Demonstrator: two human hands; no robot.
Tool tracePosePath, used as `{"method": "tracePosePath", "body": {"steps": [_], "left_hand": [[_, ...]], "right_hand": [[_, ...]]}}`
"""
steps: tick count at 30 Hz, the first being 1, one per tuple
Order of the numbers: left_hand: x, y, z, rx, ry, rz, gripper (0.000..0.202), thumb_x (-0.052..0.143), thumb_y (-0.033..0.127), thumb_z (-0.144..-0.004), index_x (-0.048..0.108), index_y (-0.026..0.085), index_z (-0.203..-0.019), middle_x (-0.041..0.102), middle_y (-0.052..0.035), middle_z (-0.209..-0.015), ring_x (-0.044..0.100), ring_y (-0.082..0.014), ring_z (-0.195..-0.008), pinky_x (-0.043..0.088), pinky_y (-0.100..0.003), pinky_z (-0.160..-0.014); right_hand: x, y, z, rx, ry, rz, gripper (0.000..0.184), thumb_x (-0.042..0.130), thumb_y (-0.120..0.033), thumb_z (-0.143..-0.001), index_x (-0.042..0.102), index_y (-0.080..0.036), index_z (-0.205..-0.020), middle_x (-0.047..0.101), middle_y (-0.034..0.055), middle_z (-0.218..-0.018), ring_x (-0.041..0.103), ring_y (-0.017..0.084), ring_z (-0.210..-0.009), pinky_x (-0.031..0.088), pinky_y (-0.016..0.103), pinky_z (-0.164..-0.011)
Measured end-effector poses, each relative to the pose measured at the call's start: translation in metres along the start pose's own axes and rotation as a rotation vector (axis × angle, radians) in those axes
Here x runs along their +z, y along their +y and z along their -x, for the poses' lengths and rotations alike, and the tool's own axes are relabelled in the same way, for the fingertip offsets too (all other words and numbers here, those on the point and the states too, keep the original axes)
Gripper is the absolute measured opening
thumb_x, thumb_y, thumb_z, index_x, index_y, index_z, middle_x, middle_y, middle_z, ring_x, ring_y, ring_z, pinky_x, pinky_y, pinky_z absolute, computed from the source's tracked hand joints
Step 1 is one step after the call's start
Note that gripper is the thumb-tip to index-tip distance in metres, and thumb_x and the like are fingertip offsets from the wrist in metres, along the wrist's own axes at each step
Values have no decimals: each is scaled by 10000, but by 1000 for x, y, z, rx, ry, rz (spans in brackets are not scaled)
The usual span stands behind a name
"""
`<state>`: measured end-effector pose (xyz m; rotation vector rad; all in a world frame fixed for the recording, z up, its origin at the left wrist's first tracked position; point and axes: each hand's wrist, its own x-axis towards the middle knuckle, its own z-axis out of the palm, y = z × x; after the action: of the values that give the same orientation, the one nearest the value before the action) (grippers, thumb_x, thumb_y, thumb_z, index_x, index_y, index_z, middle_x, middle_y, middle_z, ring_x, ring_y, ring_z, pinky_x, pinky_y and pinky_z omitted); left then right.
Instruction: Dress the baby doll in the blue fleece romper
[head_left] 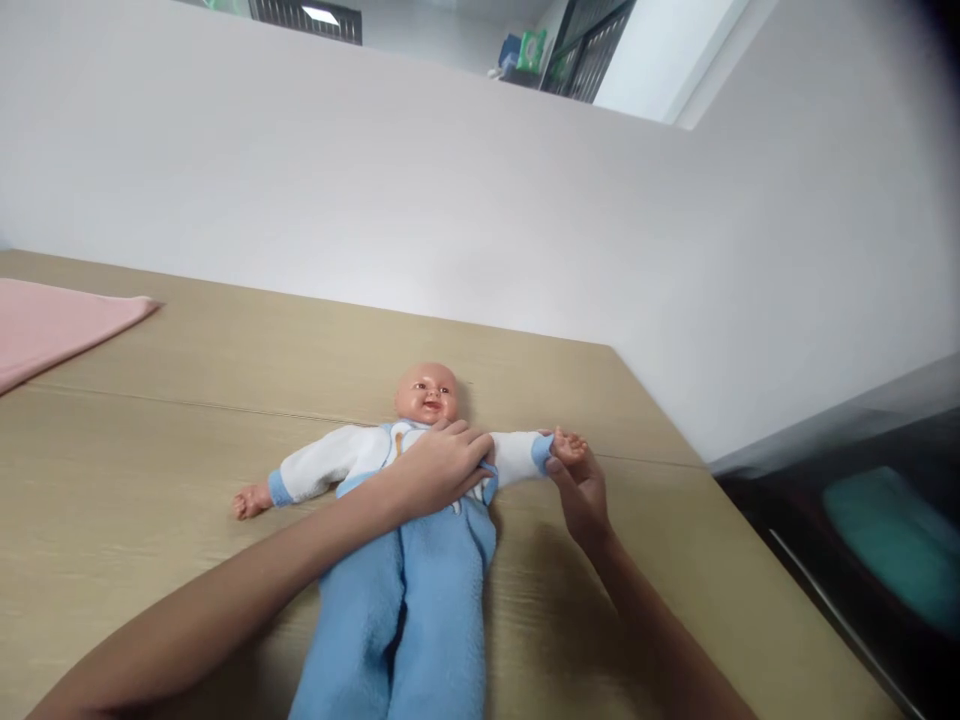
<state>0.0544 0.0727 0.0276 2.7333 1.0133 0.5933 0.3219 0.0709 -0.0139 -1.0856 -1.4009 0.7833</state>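
A baby doll (427, 395) lies on its back with its arms spread, dressed in a white top with blue cuffs and fuzzy blue trousers (442, 600). Across the doll's chest reaches my left hand (446, 465), its fingers bent over the top near the armpit on the right side of the view. My right hand (585, 490) is closed at the end of the white sleeve (514, 457), thumb against the blue cuff (541, 453), next to the doll's small hand. The doll's other arm rests on the tan surface, and its feet are out of view.
The doll lies on a tan padded surface (150, 560) with a seam across it. A pink cloth (60, 325) is at the far left. Behind stands a white wall (337, 190) with an opening above. A blurred teal item (892, 540) is beyond the right edge.
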Motion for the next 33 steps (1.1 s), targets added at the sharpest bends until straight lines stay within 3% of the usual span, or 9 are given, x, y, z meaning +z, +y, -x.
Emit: {"method": "tracePosePath", "body": {"steps": [5, 8, 12, 16, 19, 23, 26, 29, 33], "left_hand": [[-1, -2, 12, 253, 160, 135, 328, 472, 419, -1213, 724, 213, -1253, 768, -129, -1203, 681, -280, -1035, 474, -436, -893], [-3, -3, 16, 342, 193, 197, 369, 446, 426, -1216, 770, 251, -1238, 799, -125, -1183, 682, -271, -1018, 467, -451, -914], [-6, -2, 17, 308, 238, 374, 371, 506, 478, -1194, 788, 239, -1163, 801, -125, -1097, 700, -264, -1013, 486, -440, -924], [-9, -3, 12, 162, 257, 637, 319, 663, 515, -1131, 752, 214, -1074, 757, -106, -1095, 698, -254, -1054, 515, -395, -940], [-8, -8, 8, 52, 247, 734, 308, 716, 513, -1098, 720, 212, -1031, 714, -84, -1089, 659, -246, -1043, 505, -385, -950], [-1, -14, 5, -15, 171, 731, 312, 684, 520, -1108, 679, 219, -1031, 693, -75, -1083, 620, -253, -1049, 474, -395, -961], [4, -16, 4, -38, 165, 665, 334, 670, 541, -1105, 642, 221, -1015, 678, -81, -1084, 598, -264, -1040, 462, -404, -935], [8, -16, 5, -41, 153, 571, 250, 634, 457, -1100, 611, 224, -1015, 679, -99, -1131, 593, -277, -1060, 462, -423, -950], [10, -15, 6, -38, 121, 532, 92, 595, 316, -1031, 556, 232, -1025, 686, -108, -1175, 614, -281, -1083, 474, -435, -975]], "right_hand": [[35, 4, 3, -110, 32, 9, 426, 884, -596, -901, 596, -283, -935, 624, 23, -983, 668, 264, -988, 589, 439, -966], [49, 3, 16, -264, -54, 134, 305, 883, -444, -883, 623, -284, -885, 636, 33, -969, 643, 268, -920, 580, 423, -876], [55, -5, 33, -320, -265, 259, 124, 802, -258, -854, 703, -294, -918, 691, 89, -1069, 676, 315, -974, 592, 445, -856], [44, -14, 32, -314, -409, 223, 295, 800, -172, -777, 742, -300, -1036, 688, 99, -1174, 674, 340, -1110, 594, 460, -957], [29, -17, 30, -266, -486, 159, 305, 785, -233, -843, 761, -313, -1137, 673, 88, -1185, 666, 344, -1142, 575, 487, -1030], [22, -14, 39, -106, -537, -35, 242, 700, -493, -1001, 796, -305, -1120, 661, 89, -1236, 651, 375, -1246, 509, 553, -1166], [32, -10, 49, 157, -437, -243, 277, 699, -561, -1022, 733, -288, -993, 668, 72, -1145, 696, 342, -1110, 569, 525, -1072], [45, -5, 53, 374, -279, -380, 349, 722, -635, -1002, 672, -289, -988, 712, 68, -1048, 714, 311, -978, 607, 490, -972], [50, -1, 55, 364, -123, -278, 464, 828, -714, -900, 697, -284, -1017, 737, 73, -1124, 693, 309, -1108, 570, 461, -1067]]}}
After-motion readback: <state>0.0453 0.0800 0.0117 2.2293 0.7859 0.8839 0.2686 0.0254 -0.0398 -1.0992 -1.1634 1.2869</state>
